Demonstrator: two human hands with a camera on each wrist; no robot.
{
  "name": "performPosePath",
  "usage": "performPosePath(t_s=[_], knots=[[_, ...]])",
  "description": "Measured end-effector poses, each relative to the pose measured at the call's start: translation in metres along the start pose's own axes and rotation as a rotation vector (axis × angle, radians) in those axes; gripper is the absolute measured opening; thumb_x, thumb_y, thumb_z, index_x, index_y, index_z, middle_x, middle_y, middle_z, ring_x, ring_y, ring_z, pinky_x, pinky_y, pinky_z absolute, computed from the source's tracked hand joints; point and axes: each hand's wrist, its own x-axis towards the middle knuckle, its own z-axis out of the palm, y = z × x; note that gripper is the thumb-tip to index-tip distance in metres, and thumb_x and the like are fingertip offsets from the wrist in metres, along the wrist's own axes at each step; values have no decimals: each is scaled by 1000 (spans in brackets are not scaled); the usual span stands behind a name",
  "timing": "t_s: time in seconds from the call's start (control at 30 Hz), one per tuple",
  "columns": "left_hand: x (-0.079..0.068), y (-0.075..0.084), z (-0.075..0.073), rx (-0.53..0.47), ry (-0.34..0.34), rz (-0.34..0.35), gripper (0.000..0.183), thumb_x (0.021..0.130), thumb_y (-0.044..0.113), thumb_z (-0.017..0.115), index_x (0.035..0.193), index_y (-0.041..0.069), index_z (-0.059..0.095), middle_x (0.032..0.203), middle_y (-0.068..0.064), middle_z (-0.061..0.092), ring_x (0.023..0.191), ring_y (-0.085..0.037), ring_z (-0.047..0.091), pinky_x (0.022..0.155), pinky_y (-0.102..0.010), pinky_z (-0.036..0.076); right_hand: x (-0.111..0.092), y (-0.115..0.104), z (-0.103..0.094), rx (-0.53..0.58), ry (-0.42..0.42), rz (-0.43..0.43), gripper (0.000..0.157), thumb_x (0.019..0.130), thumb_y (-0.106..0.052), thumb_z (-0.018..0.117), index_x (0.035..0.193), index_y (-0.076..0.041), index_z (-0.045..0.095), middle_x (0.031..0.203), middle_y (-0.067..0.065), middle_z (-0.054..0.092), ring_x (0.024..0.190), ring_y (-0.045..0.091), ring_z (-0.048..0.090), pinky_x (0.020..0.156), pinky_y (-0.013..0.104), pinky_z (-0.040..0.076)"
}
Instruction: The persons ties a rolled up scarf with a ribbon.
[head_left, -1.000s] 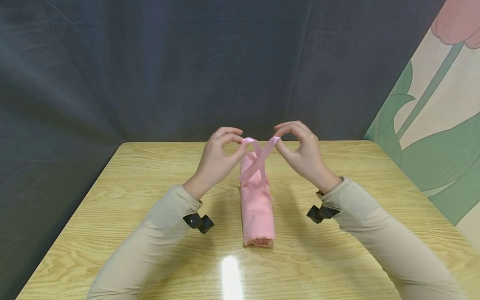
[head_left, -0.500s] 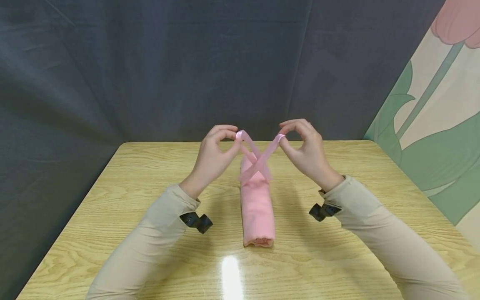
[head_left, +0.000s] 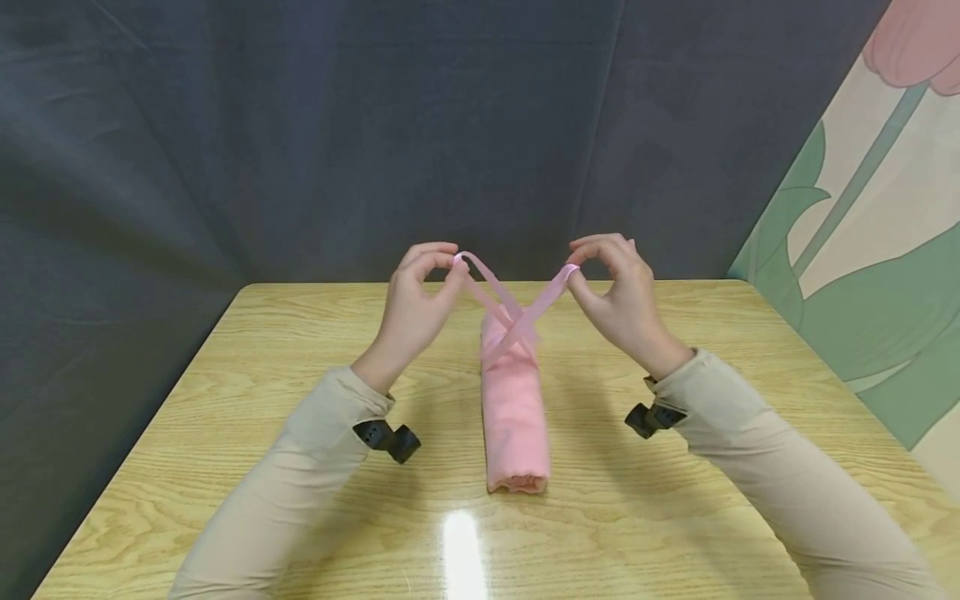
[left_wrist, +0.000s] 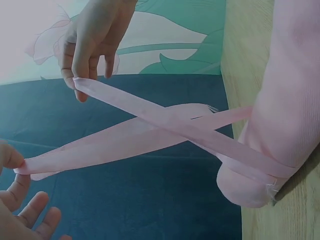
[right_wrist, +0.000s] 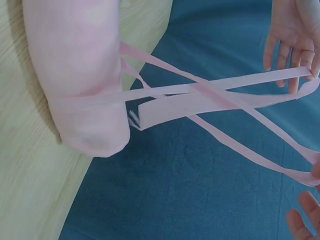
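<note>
The left hand (head_left: pixel 416 304) and right hand (head_left: pixel 618 296) have drawn apart — each grip a closed pinch on pink ribbon (head_left: pixel 546 297) — seemingly tightening its crossing over the rolled pink cloth (head_left: pixel 516 425).

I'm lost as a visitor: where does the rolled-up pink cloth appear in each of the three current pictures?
Head: the rolled-up pink cloth lies lengthwise on the yellowish wood-grain table, below centre and slightly right.
Left wrist: the cloth is at the right, running from the top edge to below mid-height.
Right wrist: the cloth is at the upper left, its end below mid-height.
Shared landmark: the long pink fabric ribbon, crossed near one end of the cloth.
</note>
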Motion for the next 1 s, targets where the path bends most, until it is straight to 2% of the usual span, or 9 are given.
performPosePath(t_s=[0.13,0.33,0.67,1.0], knots=[[1,-3,-1,-20,19,-8,25,92,17,56,92,-6,65,122,-14,55,122,-25,48,109,-38,34,0,1,-1,-7,0,7,5,81,4,59,85,2,61,105,21,63,105,33,57,111,63,11],[3,-8,-4,26,57,14,26,92,18,58,93,-7,65,121,-15,56,119,-26,51,104,-40,37,-1,5,-3,-30,1,13,5,82,4,58,85,3,61,106,21,63,106,34,56,111,64,8],[6,-14,-11,22,104,23,19,88,12,60,91,-7,66,120,-16,57,117,-27,50,102,-41,35,0,13,-7,-84,3,14,6,82,4,57,86,2,60,107,21,63,107,34,55,112,63,8],[4,-17,-15,5,116,3,21,89,14,60,92,-6,66,118,-15,56,116,-26,49,103,-41,34,-1,17,-10,-128,13,-17,8,82,6,56,88,3,60,106,21,63,107,35,55,112,64,6]])
